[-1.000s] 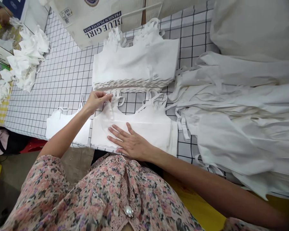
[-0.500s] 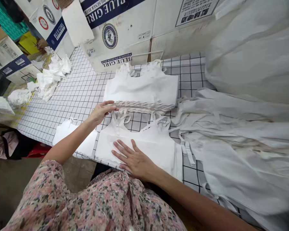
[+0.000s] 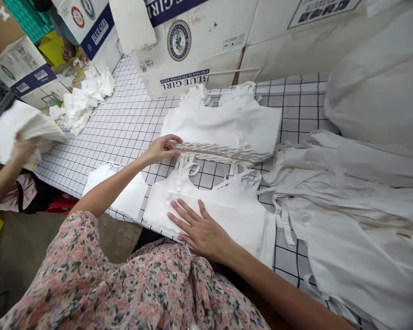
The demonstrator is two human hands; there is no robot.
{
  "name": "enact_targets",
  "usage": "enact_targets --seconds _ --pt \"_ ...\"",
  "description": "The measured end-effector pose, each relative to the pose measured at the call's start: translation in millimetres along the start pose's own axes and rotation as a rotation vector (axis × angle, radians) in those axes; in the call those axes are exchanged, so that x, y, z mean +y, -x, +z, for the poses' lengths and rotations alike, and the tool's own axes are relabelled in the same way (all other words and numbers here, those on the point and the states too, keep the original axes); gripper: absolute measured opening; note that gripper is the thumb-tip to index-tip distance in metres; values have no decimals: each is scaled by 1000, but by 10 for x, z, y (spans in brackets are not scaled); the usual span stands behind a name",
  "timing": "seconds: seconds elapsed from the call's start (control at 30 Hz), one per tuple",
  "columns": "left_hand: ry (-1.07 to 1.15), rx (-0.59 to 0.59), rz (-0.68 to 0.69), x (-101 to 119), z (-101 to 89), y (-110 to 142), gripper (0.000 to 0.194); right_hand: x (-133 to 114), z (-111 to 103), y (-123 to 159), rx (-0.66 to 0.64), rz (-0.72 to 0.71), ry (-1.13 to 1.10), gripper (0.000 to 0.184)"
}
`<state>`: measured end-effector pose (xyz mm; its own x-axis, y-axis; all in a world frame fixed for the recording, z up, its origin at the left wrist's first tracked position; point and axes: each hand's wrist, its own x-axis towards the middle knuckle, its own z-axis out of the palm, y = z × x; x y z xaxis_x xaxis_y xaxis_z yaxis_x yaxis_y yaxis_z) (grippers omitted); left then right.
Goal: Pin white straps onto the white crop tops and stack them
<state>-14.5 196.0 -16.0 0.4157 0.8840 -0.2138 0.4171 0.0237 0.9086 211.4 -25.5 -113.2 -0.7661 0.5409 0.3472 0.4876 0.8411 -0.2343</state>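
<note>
A thick stack of white camisoles (image 3: 223, 123) with thin straps lies folded near the boxes, its layered edges facing me. My left hand (image 3: 163, 149) is at the stack's left front corner, thumb and fingers closed around the edges; how many layers it grips is unclear. Closer to me, another pile of white camisoles (image 3: 223, 211) lies spread with its straps pointing away. My right hand (image 3: 199, 229) rests flat on that pile, fingers spread. Beside it on the left, a smaller white camisole pile (image 3: 124, 197) is partly behind my left forearm.
White beer cartons (image 3: 209, 50) line the back of the checked tabletop (image 3: 124, 119). Loose white garments (image 3: 330, 201) are heaped at right beside a large pale bag (image 3: 378, 91). At far left, a co-worker's hand (image 3: 24, 149) holds a white cloth bundle (image 3: 24, 126).
The view has shifted, so the table things sit farther right. Both my hands stay at the same piles. A co-worker's arms have appeared at left, lifting a white bundle.
</note>
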Motion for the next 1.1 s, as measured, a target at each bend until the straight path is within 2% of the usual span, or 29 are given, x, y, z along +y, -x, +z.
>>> enact_targets --seconds 0.03,0.07,0.1,0.17,0.2,0.23,0.27,0.37,0.43,0.53,0.63,0.7,0.73,0.77,0.83,0.9,0.97,1.03,1.1 --pt "-79 18 7 24 -94 -41 33 -1 -4 0 2 -1 4 58" --pt "-177 95 24 49 -214 -96 28 -1 -8 -1 4 -4 7 57" --pt "-287 229 49 70 -353 -162 25 0 -11 -2 7 -8 8 57" --pt "-519 573 103 67 -637 -312 29 5 -9 -6 20 -13 12 57" --pt "-626 688 101 35 -754 -385 37 8 -4 -7 27 -15 14 57" --pt "-728 723 63 -21 -841 -451 48 11 4 -8 34 -17 18 56" --pt "-821 680 -3 -97 -894 -508 57 15 14 -9 41 -19 21 56" --pt "-958 407 -204 -384 -903 -627 74 22 40 -13 45 -18 24 57" --pt "-963 323 -271 -538 -888 -685 79 18 37 -15 30 -7 10 57" --pt "-976 313 -293 -604 -959 -773 82 11 -1 -16 -10 9 -29 60" --pt "-953 431 -138 -490 -976 -752 79 21 -36 -24 -69 27 -83 63" --pt "-782 509 143 -346 -795 -538 68 20 -49 -38 -103 43 -123 64" --pt "-684 494 293 -269 -631 -355 61 13 -57 -46 -112 49 -140 63" --pt "-614 451 418 -202 -430 -130 55 6 -72 -52 -115 47 -157 62" --pt "-549 318 585 -136 26 383 43 12 -136 -45 -86 19 -197 57" --pt "-527 187 659 -177 437 852 37 94 -266 8 11 13 -239 45" --pt "-508 161 696 -276 722 1162 41 297 -470 116 175 125 -264 36" --pt "-477 184 695 -347 890 1283 43 617 -720 256 359 357 -256 31" --pt "-432 208 679 -334 997 1261 39 991 -951 379 484 592 -230 25"
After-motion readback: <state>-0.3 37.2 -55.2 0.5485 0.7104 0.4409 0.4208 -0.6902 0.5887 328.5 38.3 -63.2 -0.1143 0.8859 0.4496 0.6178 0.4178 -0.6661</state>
